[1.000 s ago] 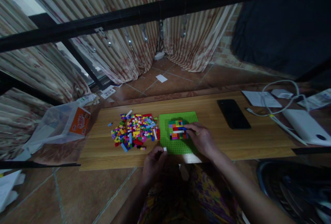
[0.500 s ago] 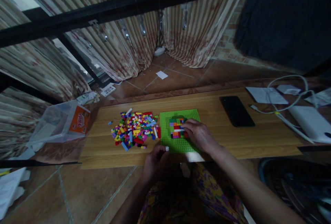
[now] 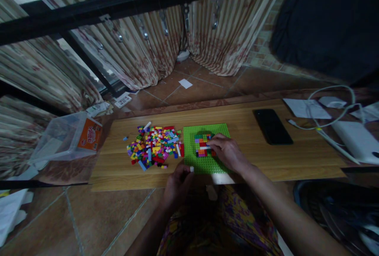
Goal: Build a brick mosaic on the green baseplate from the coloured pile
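Dim room: striped curtains [image 3: 142, 47], brown tiled floor [image 3: 204, 86], wooden board [image 3: 296, 157].

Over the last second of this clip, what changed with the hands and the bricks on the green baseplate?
Very little. The right hand stayed on the small multicoloured brick build on the green studded baseplate, its fingertips edging slightly across the white brick. The left hand kept pinching a small white brick at the plate's near corner. The loose pile of coloured bricks and black phone did not move.
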`<move>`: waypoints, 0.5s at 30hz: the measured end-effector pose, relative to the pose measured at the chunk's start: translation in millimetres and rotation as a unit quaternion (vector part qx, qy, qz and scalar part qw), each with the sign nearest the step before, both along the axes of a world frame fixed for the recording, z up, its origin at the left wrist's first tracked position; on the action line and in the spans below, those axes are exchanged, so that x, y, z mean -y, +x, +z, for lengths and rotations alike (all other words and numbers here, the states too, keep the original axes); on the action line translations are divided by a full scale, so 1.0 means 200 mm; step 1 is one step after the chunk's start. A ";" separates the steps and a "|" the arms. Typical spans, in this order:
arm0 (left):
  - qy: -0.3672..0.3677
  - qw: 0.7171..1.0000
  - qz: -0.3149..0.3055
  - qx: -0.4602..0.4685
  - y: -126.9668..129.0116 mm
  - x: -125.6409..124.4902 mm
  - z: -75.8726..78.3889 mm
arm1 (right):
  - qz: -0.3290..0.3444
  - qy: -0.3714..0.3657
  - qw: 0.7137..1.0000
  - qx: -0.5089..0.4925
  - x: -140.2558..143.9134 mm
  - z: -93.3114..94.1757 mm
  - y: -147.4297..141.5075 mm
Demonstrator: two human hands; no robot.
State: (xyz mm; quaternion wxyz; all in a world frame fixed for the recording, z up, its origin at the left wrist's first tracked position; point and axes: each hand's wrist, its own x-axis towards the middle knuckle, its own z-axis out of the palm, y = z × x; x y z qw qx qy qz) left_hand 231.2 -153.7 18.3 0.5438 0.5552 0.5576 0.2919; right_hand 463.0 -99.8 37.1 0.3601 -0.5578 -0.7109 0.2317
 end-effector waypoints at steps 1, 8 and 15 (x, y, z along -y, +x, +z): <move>-0.001 1.000 -0.002 -0.002 0.00 0.00 0.00 | -0.014 -0.005 1.000 -0.016 0.00 0.00 0.00; -0.006 1.000 0.000 0.005 0.00 0.00 0.00 | -0.100 -0.007 0.991 -0.084 0.04 -0.02 -0.02; -0.006 1.000 0.002 0.006 0.00 0.00 0.00 | -0.169 -0.030 0.976 -0.131 0.11 -0.05 -0.05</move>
